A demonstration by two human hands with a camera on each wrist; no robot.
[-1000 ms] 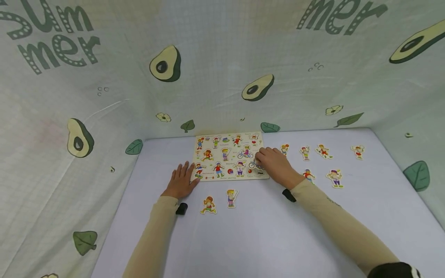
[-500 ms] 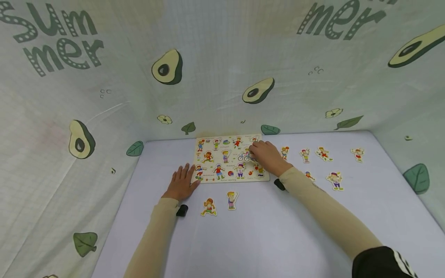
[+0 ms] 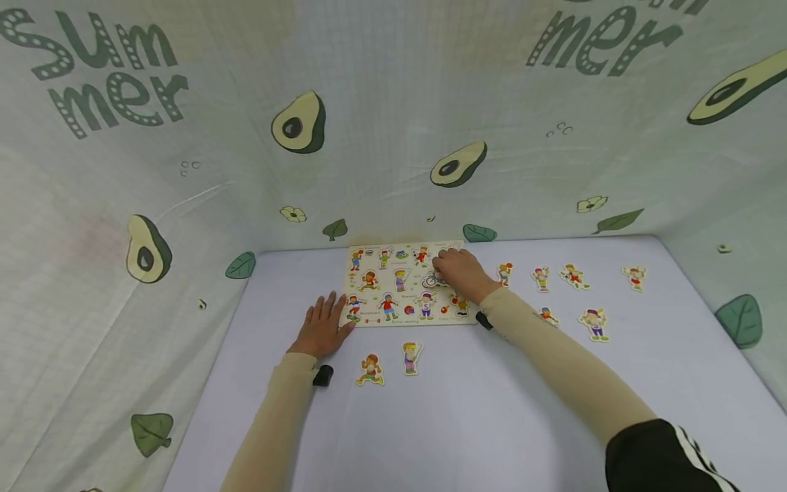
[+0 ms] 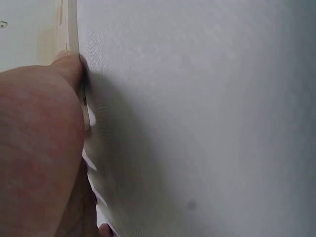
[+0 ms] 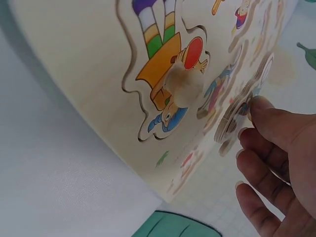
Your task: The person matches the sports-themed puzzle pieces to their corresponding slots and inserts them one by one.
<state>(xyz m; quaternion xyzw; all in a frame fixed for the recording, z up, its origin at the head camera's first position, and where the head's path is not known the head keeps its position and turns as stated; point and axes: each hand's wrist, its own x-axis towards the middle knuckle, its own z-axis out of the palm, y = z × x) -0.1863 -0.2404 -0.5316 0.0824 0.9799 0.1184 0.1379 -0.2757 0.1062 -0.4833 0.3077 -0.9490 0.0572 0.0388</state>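
A wooden peg puzzle board (image 3: 384, 321) with printed figures of sporting children lies at the table's back edge. My right hand (image 3: 462, 275) is over the board's right part; in the right wrist view its thumb and fingers pinch a thin wooden puzzle piece (image 5: 233, 121) by its knob, tilted at the board's surface. A bicycle wheel shows beside the fingertips in the head view. Whether the piece sits in its recess I cannot tell. My left hand (image 3: 318, 326) rests with fingers stretched at the board's left edge, the thumb (image 4: 69, 69) touching its corner.
Two loose pieces, a runner (image 3: 370, 370) and a figure with a bat (image 3: 410, 359), lie in front of the board. Several more, among them a purple-capped figure (image 3: 594, 324) and a footballer (image 3: 574, 277), lie to the right. A patterned curtain (image 3: 381, 102) hangs behind.
My right hand has moved up and left across the board with the bicycle piece, uncovering the figure at the lower right. My left hand has stayed put.
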